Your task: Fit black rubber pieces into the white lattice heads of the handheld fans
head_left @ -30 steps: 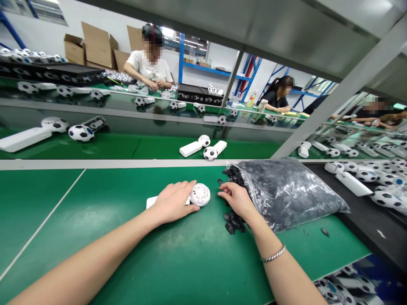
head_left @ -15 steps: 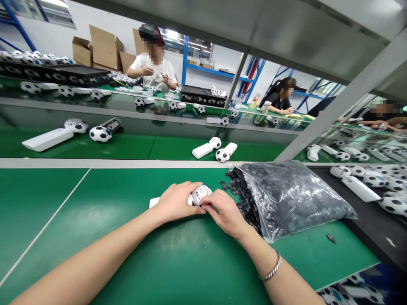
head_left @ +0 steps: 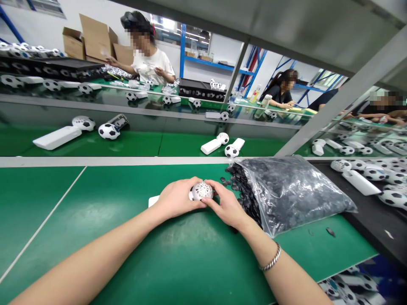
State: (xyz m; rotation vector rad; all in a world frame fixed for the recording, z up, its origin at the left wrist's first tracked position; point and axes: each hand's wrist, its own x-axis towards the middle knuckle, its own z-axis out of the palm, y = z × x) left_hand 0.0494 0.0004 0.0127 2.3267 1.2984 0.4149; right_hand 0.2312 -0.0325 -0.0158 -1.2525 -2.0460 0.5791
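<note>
A white handheld fan (head_left: pixel 203 191) with a round, soccer-ball head and an openwork grille lies on the green worktop, grille facing up. My left hand (head_left: pixel 178 197) wraps the left side of the head and covers most of the white handle, whose end pokes out beyond my wrist. From the right, my right hand (head_left: pixel 225 203) grips the same head, with thumb at the near side and fingers at the far side. Any small piece under those fingertips is hidden. Just right of this hand, small black pieces (head_left: pixel 251 207) spill from a clear plastic bag (head_left: pixel 295 195).
Several similar fans, such as one white fan (head_left: pixel 59 137), rest on the green belt (head_left: pixel 143 146) beyond the pale rail (head_left: pixel 127 161). A black tray (head_left: pixel 352 203) full of fans stands at the right. A slanted grey post (head_left: pixel 318 101) rises behind the bag. Co-workers sit across the line.
My right hand has shifted from pinching the head's near right edge to spanning its right side. Fans on the belt have moved right. The co-worker opposite has stretched an arm out to the left.
</note>
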